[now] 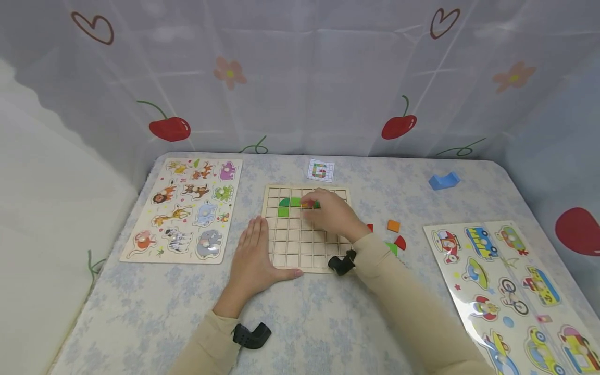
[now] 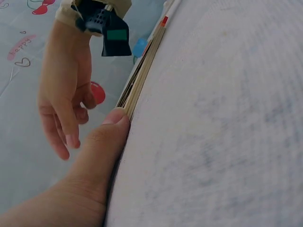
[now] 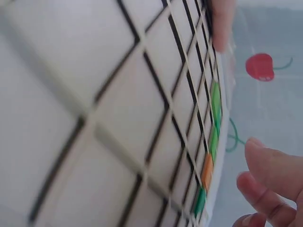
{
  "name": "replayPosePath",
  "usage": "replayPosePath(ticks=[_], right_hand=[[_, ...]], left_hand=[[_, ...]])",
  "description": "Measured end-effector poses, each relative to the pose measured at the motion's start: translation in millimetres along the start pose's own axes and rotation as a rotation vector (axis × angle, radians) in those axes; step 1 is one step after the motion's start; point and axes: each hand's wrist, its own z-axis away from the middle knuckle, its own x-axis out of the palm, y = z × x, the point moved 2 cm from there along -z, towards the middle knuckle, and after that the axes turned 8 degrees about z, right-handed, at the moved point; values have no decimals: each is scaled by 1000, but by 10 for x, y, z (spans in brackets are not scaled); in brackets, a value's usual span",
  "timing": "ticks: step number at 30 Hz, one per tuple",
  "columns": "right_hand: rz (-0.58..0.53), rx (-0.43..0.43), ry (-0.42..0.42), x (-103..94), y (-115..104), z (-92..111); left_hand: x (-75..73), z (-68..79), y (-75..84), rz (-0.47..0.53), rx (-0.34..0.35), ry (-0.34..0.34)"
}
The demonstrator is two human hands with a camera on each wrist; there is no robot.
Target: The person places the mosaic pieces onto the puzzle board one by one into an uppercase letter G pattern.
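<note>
A wooden grid board [image 1: 287, 249] lies in the middle of the table. Along its upper rows sit several tiles: a dark green rounded tile [image 1: 284, 202], a green square [image 1: 283, 212] below it, another green square [image 1: 295, 201], then an orange tile [image 3: 207, 172] and a dark green tile [image 3: 200, 203]. My left hand [image 1: 253, 260] rests at the board's left side, fingers straight, thumb along the near edge. Over the upper right of the board hovers my right hand [image 1: 330, 213], loosely bent fingers by the orange tile. Nothing shows between its fingertips in the wrist views.
A card with a coloured G pattern [image 1: 321, 170] lies behind the board. Right of it are an orange square [image 1: 393, 226], a red piece [image 1: 400, 242] and a green piece [image 1: 392, 249]. An animal puzzle [image 1: 187, 208], a vehicle puzzle [image 1: 501, 291] and a blue block [image 1: 444, 180] lie farther out.
</note>
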Motion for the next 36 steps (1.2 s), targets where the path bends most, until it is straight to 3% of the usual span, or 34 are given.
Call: replayPosePath(ticks=[9,20,26,36], right_hand=[[42,128,-7,-362,531,431],[126,243,-34,-604,1168,863],[141,305,-69,-652,1323,969],[113,315,-48,-647,1375,1003]], left_hand=[[-2,5,10,4,-12,-5],[1,4,14,9,-4,5],[11,7,3,7,-5,2],[14,2,-6,14,-2,11]])
